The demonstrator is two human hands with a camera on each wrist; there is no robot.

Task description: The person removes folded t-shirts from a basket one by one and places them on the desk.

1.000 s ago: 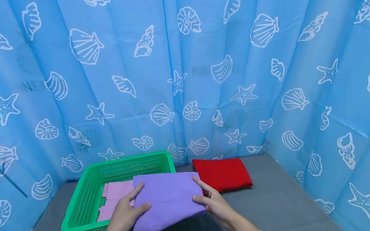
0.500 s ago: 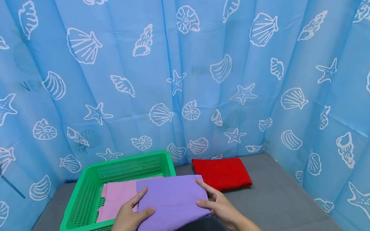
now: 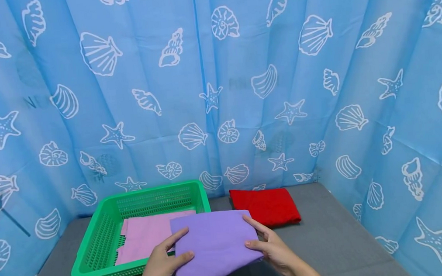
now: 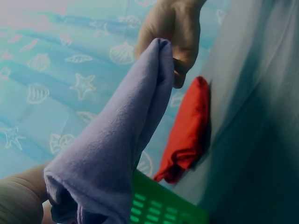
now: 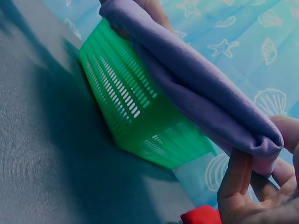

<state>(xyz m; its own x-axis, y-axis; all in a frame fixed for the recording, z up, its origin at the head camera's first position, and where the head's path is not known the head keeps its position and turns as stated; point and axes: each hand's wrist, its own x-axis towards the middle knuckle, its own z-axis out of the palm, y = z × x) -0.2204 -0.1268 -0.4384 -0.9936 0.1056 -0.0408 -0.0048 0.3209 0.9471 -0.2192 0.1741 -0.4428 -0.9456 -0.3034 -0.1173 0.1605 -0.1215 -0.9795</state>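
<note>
- Here's the purple cloth (image 3: 216, 249), folded thick and up off the tabletop (image 3: 339, 228), squarely between my hands, in front of the green basket's (image 3: 110, 271) right front corner and closer to me.
- My left hand (image 3: 161, 262) pinches the cloth's side nearest the basket, thumb and index finger across the top; the other fingers are mostly hidden.
- My right hand (image 3: 277, 252) pinches the opposite side, farther from the basket: thumb above, fingers tucked beneath the folded edge.
- Here's the relation that counts: the basket lies left of the cloth and beyond it, with my left hand clearly the nearer.
- The span between my hands runs sideways, roughly along the basket's front rim; which side is longer, I can't tell at this slant.
- Pink cloth (image 3: 146, 234) lies flat inside the basket.
- Red cloth (image 3: 266, 207) sits folded right of the basket, well clear of its wall.
</note>
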